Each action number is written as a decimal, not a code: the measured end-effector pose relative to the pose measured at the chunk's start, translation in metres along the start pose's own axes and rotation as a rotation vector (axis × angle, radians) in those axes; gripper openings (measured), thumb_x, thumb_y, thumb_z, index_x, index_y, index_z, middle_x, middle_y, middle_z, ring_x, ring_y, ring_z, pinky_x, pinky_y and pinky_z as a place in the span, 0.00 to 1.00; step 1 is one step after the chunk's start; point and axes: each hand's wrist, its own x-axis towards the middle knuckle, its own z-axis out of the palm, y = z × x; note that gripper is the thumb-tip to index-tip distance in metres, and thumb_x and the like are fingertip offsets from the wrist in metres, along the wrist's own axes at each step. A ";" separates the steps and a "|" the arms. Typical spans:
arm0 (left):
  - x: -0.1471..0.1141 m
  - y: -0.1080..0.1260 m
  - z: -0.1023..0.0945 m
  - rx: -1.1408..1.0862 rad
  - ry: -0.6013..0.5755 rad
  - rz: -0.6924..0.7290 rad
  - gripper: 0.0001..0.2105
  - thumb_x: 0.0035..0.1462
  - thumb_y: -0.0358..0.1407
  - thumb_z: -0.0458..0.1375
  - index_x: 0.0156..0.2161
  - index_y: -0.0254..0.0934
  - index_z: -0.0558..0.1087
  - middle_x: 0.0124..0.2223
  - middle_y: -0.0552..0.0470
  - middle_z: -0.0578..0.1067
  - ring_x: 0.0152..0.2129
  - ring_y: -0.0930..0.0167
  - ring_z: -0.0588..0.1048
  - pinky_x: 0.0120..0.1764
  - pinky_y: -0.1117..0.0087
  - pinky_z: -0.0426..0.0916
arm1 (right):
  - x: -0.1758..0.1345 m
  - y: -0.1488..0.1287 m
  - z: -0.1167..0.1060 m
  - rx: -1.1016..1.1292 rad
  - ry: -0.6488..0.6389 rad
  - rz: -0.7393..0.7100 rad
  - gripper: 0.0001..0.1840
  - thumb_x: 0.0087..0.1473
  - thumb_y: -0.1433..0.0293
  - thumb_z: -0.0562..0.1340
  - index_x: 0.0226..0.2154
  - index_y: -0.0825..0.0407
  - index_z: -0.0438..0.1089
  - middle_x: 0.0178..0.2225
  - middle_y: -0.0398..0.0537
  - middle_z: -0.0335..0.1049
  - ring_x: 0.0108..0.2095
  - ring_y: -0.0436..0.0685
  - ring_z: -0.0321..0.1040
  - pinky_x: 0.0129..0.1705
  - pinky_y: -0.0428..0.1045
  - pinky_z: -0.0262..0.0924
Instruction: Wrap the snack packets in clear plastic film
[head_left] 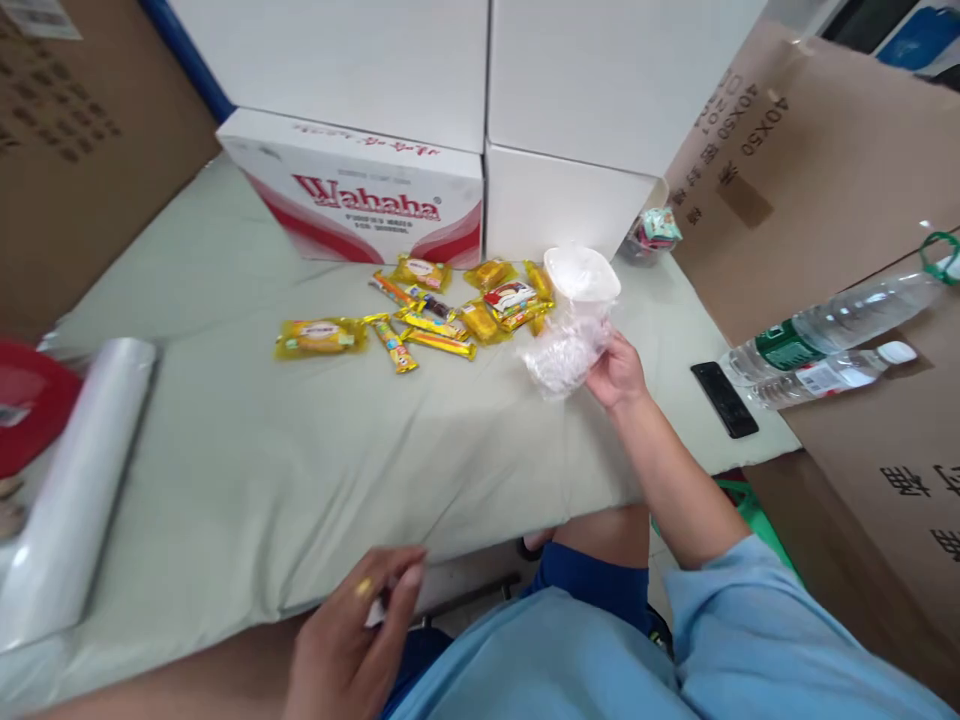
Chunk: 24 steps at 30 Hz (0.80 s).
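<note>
Along the back of the cloth-covered table (210,440): one Wahaha carton (375,215), printed side outward, with white box panels (592,80) above and beside it, apparently serving as a backstop.

Before it: assorted yellow-wrapped snacks (437,325), slim sticks and plump packets, bunched and overlapping, probably for easy reach; one packet (319,337) lies off to the left.

Right of the snacks: white tub (586,292), open side up, presumably so as to take contents.

In front of the tub: crumpled clear plastic (559,362), pinched at its right side by the right hand (619,370), a hold that leaves most of it free (whether it touches the tub cannot be told).

Below the table's near edge: left hand (356,625), fingers part curled, thumb near forefinger; whether it grips anything cannot be told.

Far left: white roll (82,480), laid lengthwise, likely kept aside for room.

Right end: dark phone (724,400), lying flat, and two bottles (787,343) just beside it, near the brown cardboard (892,520).
</note>
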 end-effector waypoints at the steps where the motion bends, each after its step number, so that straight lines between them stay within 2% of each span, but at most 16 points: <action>1: 0.010 0.007 0.011 -0.088 0.011 0.015 0.15 0.69 0.51 0.56 0.46 0.46 0.79 0.41 0.50 0.80 0.35 0.65 0.80 0.37 0.65 0.78 | -0.023 0.008 0.008 0.003 -0.012 0.045 0.20 0.48 0.52 0.69 0.41 0.44 0.75 0.39 0.50 0.79 0.44 0.64 0.76 0.45 0.58 0.73; 3: 0.031 0.021 0.034 -0.204 0.034 0.047 0.20 0.68 0.54 0.57 0.54 0.43 0.76 0.49 0.45 0.78 0.42 0.64 0.80 0.39 0.64 0.79 | -0.071 0.020 0.025 -0.002 -0.028 0.152 0.19 0.48 0.50 0.69 0.39 0.44 0.75 0.37 0.50 0.79 0.40 0.64 0.76 0.39 0.57 0.71; 5: 0.046 0.032 0.056 -0.245 0.025 0.072 0.33 0.63 0.60 0.60 0.64 0.40 0.69 0.60 0.38 0.73 0.53 0.58 0.77 0.47 0.58 0.79 | -0.117 0.029 0.041 0.029 -0.040 0.278 0.18 0.49 0.51 0.71 0.36 0.44 0.74 0.34 0.47 0.78 0.31 0.59 0.72 0.31 0.52 0.66; 7: 0.053 0.036 0.074 -0.214 0.008 0.085 0.45 0.57 0.63 0.64 0.70 0.39 0.61 0.68 0.34 0.67 0.63 0.51 0.70 0.59 0.48 0.74 | -0.154 0.034 0.054 0.081 -0.064 0.361 0.19 0.49 0.51 0.73 0.35 0.46 0.73 0.30 0.43 0.76 0.26 0.53 0.66 0.27 0.48 0.60; 8: 0.054 0.036 0.080 -0.196 0.004 0.080 0.45 0.57 0.62 0.65 0.71 0.40 0.60 0.70 0.34 0.64 0.66 0.50 0.67 0.63 0.45 0.70 | -0.167 0.034 0.059 0.094 -0.083 0.380 0.20 0.48 0.51 0.74 0.34 0.47 0.73 0.28 0.41 0.74 0.25 0.51 0.64 0.27 0.47 0.59; 10: 0.052 0.028 0.087 -0.192 0.017 0.044 0.34 0.62 0.58 0.62 0.66 0.42 0.68 0.70 0.38 0.66 0.69 0.52 0.64 0.67 0.44 0.64 | -0.180 0.032 0.064 0.064 -0.108 0.378 0.22 0.49 0.50 0.75 0.33 0.49 0.73 0.27 0.39 0.72 0.23 0.49 0.60 0.26 0.46 0.56; 12: 0.050 0.017 0.085 -0.251 0.036 -0.019 0.19 0.69 0.53 0.56 0.53 0.44 0.79 0.67 0.44 0.72 0.69 0.55 0.64 0.69 0.46 0.61 | -0.179 0.028 0.062 -0.016 -0.085 0.344 0.22 0.49 0.50 0.75 0.32 0.49 0.74 0.27 0.39 0.70 0.23 0.48 0.56 0.26 0.45 0.52; 13: 0.049 0.011 0.081 -0.298 0.048 -0.054 0.18 0.70 0.52 0.54 0.47 0.45 0.81 0.64 0.46 0.75 0.70 0.56 0.63 0.69 0.47 0.60 | -0.175 0.026 0.059 -0.052 -0.060 0.316 0.21 0.49 0.51 0.75 0.32 0.49 0.74 0.28 0.39 0.70 0.24 0.48 0.55 0.26 0.45 0.52; 15: 0.050 0.003 0.071 -0.407 0.088 -0.138 0.18 0.71 0.52 0.54 0.42 0.45 0.82 0.60 0.47 0.78 0.70 0.58 0.62 0.70 0.49 0.57 | -0.165 0.023 0.051 -0.089 -0.027 0.256 0.19 0.48 0.53 0.75 0.31 0.49 0.74 0.30 0.40 0.70 0.28 0.49 0.58 0.31 0.46 0.55; 18: 0.056 0.000 0.058 -0.561 0.228 -0.275 0.20 0.69 0.55 0.57 0.40 0.43 0.81 0.51 0.46 0.82 0.64 0.58 0.70 0.68 0.53 0.59 | -0.155 0.018 0.044 -0.070 -0.032 0.192 0.19 0.47 0.54 0.76 0.29 0.48 0.73 0.35 0.43 0.73 0.39 0.53 0.66 0.43 0.47 0.61; 20: 0.061 0.002 0.052 -0.668 0.313 -0.324 0.21 0.66 0.57 0.60 0.36 0.41 0.79 0.43 0.47 0.82 0.53 0.61 0.77 0.62 0.58 0.66 | -0.154 0.015 0.043 -0.039 -0.057 0.208 0.20 0.47 0.53 0.76 0.29 0.48 0.72 0.40 0.45 0.74 0.43 0.55 0.68 0.46 0.48 0.63; 22: 0.065 0.005 0.048 -0.798 0.319 -0.336 0.23 0.62 0.59 0.63 0.32 0.40 0.76 0.36 0.50 0.79 0.39 0.67 0.78 0.51 0.64 0.72 | -0.156 0.012 0.045 0.000 -0.096 0.269 0.22 0.48 0.51 0.75 0.28 0.49 0.70 0.38 0.44 0.72 0.38 0.53 0.68 0.40 0.48 0.64; 24: 0.066 0.008 0.044 -0.906 0.269 -0.372 0.23 0.58 0.59 0.66 0.31 0.40 0.73 0.27 0.55 0.72 0.26 0.72 0.71 0.36 0.70 0.71 | -0.158 0.009 0.047 0.022 -0.133 0.330 0.23 0.48 0.50 0.75 0.28 0.48 0.68 0.29 0.40 0.67 0.28 0.50 0.62 0.30 0.46 0.60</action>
